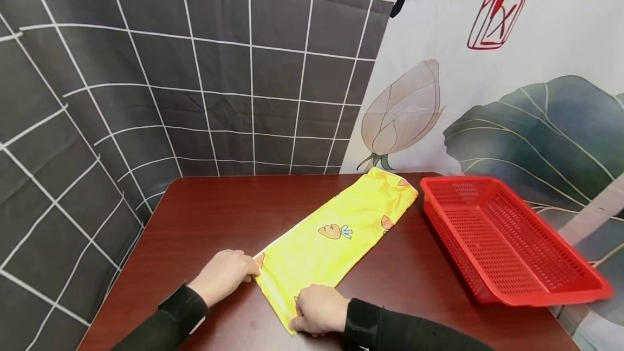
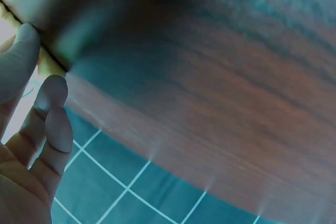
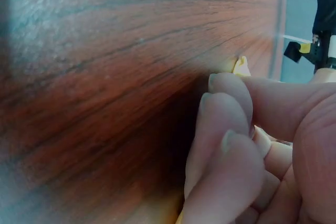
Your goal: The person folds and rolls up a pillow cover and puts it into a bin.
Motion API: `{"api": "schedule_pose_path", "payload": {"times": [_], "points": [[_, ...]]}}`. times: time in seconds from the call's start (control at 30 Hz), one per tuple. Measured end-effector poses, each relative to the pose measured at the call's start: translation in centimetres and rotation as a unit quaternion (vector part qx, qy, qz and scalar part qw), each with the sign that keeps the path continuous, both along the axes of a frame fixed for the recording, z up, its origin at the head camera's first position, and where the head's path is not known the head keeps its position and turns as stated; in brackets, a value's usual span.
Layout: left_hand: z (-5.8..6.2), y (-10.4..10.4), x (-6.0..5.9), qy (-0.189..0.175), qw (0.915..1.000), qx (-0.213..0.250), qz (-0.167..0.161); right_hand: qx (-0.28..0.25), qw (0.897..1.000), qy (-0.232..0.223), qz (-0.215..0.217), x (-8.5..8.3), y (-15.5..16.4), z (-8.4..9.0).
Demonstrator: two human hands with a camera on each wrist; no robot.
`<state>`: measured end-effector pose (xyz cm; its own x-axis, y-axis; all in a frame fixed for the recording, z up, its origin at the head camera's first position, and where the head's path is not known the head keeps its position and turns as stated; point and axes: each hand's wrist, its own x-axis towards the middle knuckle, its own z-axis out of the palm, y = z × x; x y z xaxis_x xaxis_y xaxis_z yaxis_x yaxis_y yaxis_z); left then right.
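A yellow cloth [image 1: 312, 237] with a carrot print lies folded into a long strip, slanting across the brown table from its near edge to the back. At the strip's near left corner, my left hand [image 1: 226, 275] pinches the fabric; the left wrist view shows the thumb [image 2: 21, 59] against the yellow edge. My right hand [image 1: 322, 310] grips the near right corner with curled fingers. In the right wrist view, a bit of yellow cloth [image 3: 241, 66] pokes out beside the fingertips [image 3: 223, 111]; the rest of the held fabric is hidden behind the hand.
A red perforated plastic basket [image 1: 517, 242] stands at the table's right side, its near end reaching the edge. Dark grid-patterned fabric [image 1: 219, 69] hangs behind and to the left. A white cloth with lotus pictures [image 1: 439, 26] covers the back right. Bare tabletop [image 1: 219, 205] shows left of the strip.
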<state>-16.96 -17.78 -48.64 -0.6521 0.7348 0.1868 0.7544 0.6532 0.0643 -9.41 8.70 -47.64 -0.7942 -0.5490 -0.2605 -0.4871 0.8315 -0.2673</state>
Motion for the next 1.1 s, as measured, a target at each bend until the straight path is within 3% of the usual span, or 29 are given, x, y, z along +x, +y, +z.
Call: {"api": "schedule_pose_path", "payload": {"times": [0.27,0.57,0.67,0.83,1.1], "points": [[-0.3,-0.3,-0.5,-0.035,0.9992,0.019,0.004,0.017,1.000,0.025,0.005,0.0,-0.1,-0.1],[-0.4,0.0,-0.8,-0.021,0.9997,0.012,0.007,0.005,0.997,0.081,0.020,0.4,-0.3,-0.5],[-0.4,0.1,-0.9,-0.014,0.9999,0.001,0.009,-0.018,0.990,0.125,0.057,0.8,-0.4,-0.8],[-0.4,0.2,-0.9,-0.013,0.9998,-0.005,0.013,-0.014,0.969,0.207,0.133,1.5,-0.6,-1.0],[-0.1,0.5,-0.8,-0.018,0.9997,-0.001,0.019,0.036,0.960,0.247,0.124,2.6,-1.2,-1.1]]}}
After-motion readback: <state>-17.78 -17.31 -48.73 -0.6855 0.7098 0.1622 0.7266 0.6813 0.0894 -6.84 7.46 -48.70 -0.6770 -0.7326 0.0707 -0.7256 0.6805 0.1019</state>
